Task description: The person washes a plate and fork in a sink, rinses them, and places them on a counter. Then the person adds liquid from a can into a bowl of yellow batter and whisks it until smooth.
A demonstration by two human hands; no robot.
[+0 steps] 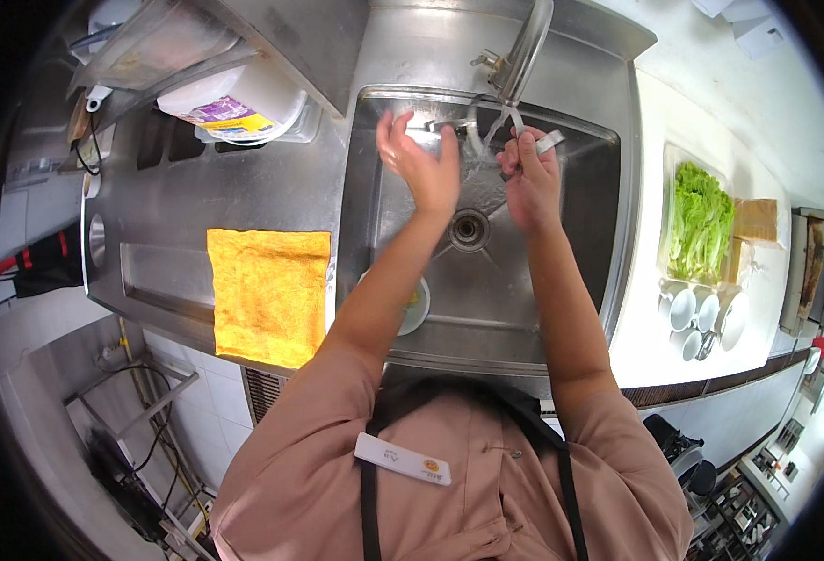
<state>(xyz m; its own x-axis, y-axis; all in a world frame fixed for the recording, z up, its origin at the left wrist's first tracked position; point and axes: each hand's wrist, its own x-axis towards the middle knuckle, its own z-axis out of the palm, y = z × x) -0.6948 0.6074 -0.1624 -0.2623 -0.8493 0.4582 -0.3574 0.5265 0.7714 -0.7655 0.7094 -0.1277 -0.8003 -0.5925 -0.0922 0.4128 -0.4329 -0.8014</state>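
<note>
Water runs from the steel tap (526, 56) into the steel sink (503, 280). My right hand (530, 165) grips a metal utensil (549, 142) under the stream; its exact kind cannot be told. My left hand (419, 161), wet and with fingers apart, is over the sink's left side, holding nothing that I can see. Between the hands, partly behind the water, are more metal parts (460, 125) at the back of the sink. Below both hands lies the round drain (469, 230). A white bowl (415, 308) with greenish-yellow bits sits in the sink's near left corner, partly behind my left forearm.
An orange-yellow cloth (270, 294) lies on the steel counter at left, with a white plastic tub (243, 105) behind it. On the white counter at right stand a clear tray of lettuce (701, 221), cardboard boxes (756, 221) and several white cups (706, 312).
</note>
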